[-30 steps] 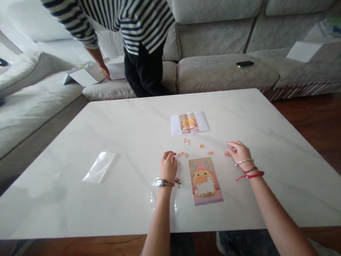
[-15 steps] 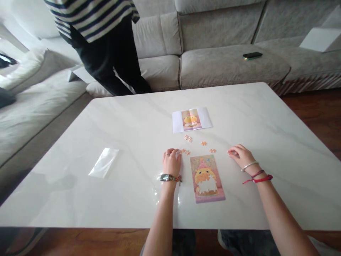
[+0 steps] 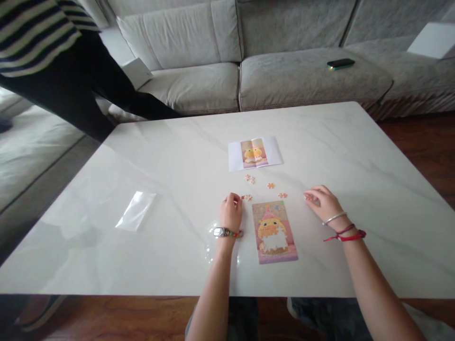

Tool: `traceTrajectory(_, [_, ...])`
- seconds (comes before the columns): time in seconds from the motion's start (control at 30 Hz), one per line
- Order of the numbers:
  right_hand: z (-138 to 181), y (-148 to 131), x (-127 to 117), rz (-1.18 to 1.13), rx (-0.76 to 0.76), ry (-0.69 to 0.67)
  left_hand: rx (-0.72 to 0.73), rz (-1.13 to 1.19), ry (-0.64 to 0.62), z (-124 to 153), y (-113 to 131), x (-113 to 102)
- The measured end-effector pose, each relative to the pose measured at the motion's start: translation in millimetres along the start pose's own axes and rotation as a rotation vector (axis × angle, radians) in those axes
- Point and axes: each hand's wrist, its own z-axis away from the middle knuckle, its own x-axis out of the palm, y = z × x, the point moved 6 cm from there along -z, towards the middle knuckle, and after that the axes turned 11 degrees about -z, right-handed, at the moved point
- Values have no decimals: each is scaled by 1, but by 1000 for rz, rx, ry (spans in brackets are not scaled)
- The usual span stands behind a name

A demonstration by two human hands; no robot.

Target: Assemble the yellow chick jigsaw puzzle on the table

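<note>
A nearly whole jigsaw puzzle point(image 3: 273, 231) of a yellow chick lies on the white marble table point(image 3: 177, 156) between my hands. My left hand point(image 3: 231, 211) rests curled just left of its top edge, fingertips touching loose pieces point(image 3: 247, 197). My right hand point(image 3: 322, 202) lies to the puzzle's right, its fingers pinched on a small puzzle piece point(image 3: 307, 197). More loose pieces point(image 3: 270, 185) are scattered above the puzzle. A folded reference sheet point(image 3: 254, 153) with the same chick picture lies farther back.
An empty clear plastic bag point(image 3: 136, 210) lies on the table's left part. A person in a striped top and dark trousers point(image 3: 67, 76) stands at the far left corner. A grey sofa point(image 3: 284, 71) behind holds a phone point(image 3: 340, 63) and a white box point(image 3: 432, 40).
The person in the striped top has walked leftwards away from the sofa. My right hand has closed its fingers on a piece by the puzzle; my left hand stays curled at the loose pieces.
</note>
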Motion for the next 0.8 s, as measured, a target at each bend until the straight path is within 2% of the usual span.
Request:
traceTrajectory(0.07, [3, -18, 8, -182, 45, -14, -44, 253, -62, 8, 8, 0])
traceTrajectory(0.17, [11, -48, 37, -568, 156, -184, -70, 670, -348, 28, 37, 16])
traceTrajectory(0.2, [14, -57, 45, -632, 162, -213, -70, 753, -431, 36, 47, 20])
traceTrajectory(0.27, [18, -68, 54, -680, 168, -211, -73, 818, -520, 47, 61, 26])
traceTrajectory(0.37, [22, -68, 60, -660, 170, -229, -69, 795, -577, 55, 67, 30])
traceTrajectory(0.5, [26, -58, 62, -587, 171, -309, 55, 637, -643, 55, 62, 31])
traceTrajectory(0.6, [30, -50, 66, -573, 211, -381, 152, 471, -609, 53, 59, 27])
traceTrajectory(0.7, [37, -44, 72, -606, 303, -480, 232, 407, -615, 53, 63, 27])
traceTrajectory(0.8, [44, -39, 77, -661, 406, -545, 251, 294, -521, 49, 62, 24])
